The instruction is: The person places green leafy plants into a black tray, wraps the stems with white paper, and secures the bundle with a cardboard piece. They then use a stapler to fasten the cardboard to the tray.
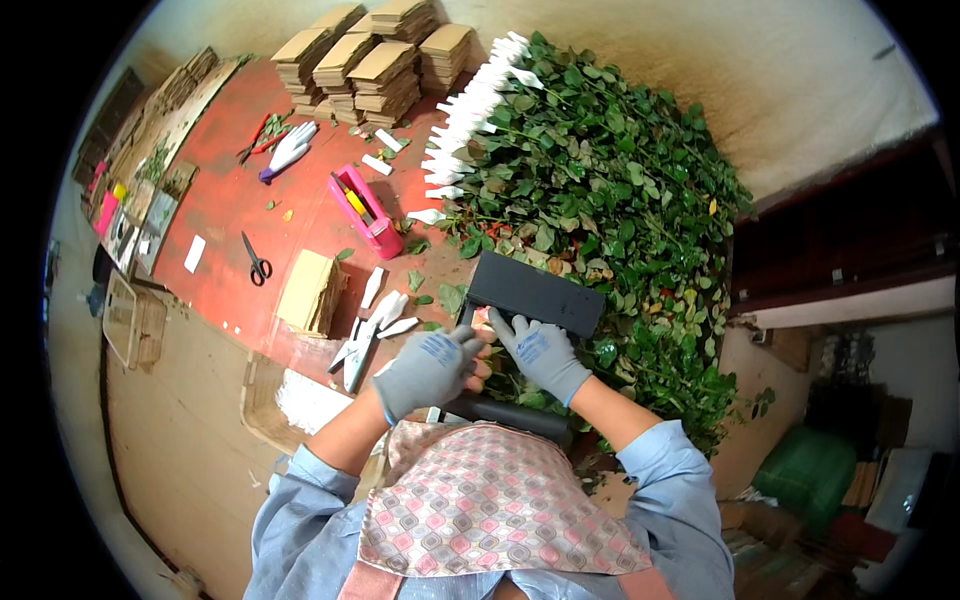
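Note:
Both hands wear grey work gloves. My left hand [429, 369] is beside a row of pale pink-orange rose blooms [480, 367], its fingertips blurred against them. Over the same row reaches my right hand [541, 352], index finger extended to the top bloom and the other fingers near the lower edge of a black panel [536, 292]. Whether either hand grips a bloom or stem is hidden. A black padded bar [510, 417] runs in front of the apron. Left of my left hand lie white-and-dark pliers-like tools [361, 351] with white foam net sleeves [397, 327].
A large heap of leafy rose stems [600, 172], heads in white sleeves [465, 135], covers the right. On the red table [225, 202] are a pink tape dispenser [365, 212], scissors [256, 259], cardboard stacks [382, 75], a cardboard pile [310, 294], pruning shears [262, 142] and a glove [289, 150].

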`<state>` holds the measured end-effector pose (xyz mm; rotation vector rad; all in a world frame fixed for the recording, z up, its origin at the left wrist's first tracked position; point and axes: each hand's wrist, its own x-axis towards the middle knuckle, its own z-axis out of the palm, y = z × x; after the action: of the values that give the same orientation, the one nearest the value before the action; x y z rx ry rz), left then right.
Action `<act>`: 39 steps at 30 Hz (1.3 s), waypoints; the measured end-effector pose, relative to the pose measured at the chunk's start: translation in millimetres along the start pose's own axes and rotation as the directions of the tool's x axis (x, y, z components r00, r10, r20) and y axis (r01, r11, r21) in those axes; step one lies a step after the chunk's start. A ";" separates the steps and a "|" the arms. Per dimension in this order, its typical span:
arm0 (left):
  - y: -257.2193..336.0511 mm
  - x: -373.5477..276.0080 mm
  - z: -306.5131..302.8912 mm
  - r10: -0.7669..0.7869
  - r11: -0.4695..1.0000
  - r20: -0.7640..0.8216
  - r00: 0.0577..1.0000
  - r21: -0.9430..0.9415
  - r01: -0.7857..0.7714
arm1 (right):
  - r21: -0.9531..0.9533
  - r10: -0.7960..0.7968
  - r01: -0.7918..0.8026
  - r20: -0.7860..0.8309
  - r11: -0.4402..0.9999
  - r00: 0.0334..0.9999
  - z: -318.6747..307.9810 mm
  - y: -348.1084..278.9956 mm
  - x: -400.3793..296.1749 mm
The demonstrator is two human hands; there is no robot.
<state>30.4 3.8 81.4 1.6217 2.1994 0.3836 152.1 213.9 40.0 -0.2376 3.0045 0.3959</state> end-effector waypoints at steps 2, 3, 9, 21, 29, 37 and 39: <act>7.2 0.3 20.1 0.042 0.999 -0.036 0.998 -0.030 -0.043 | 0.019 -0.003 0.001 0.107 1.000 0.994 -3.8 -5.5 4.2; 9.6 1.4 22.2 0.019 0.999 0.000 1.000 -0.035 -0.019 | 0.004 0.002 -0.002 0.136 1.000 0.991 -3.9 -7.1 6.5; -0.8 -3.5 29.4 0.001 0.994 -0.006 1.000 -0.105 -0.002 | -0.028 0.015 -0.010 0.156 1.000 0.988 -11.8 -13.7 7.6; 14.2 -30.0 32.0 0.007 0.983 -0.178 0.984 -0.177 -0.040 | 0.225 0.171 -0.210 0.182 0.951 0.968 -6.8 -27.3 1.1; 14.7 -24.7 34.4 0.017 0.995 -0.107 0.994 -0.093 -0.027 | 0.208 0.165 -0.190 0.132 0.960 0.977 6.0 -17.2 1.2; -21.2 -30.2 43.8 -0.164 0.964 -0.194 0.967 -0.237 0.116 | 0.295 0.185 -0.211 0.112 0.932 0.976 -18.0 -18.8 -0.9; -38.4 -48.4 40.5 -0.313 0.949 -0.311 0.897 -0.132 0.285 | 0.399 0.253 -0.221 -0.028 0.890 0.967 -43.7 -23.4 -6.7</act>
<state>28.9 -54.0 35.4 1.2137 2.5901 0.6867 159.1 181.0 77.0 0.1548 3.1099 -0.2144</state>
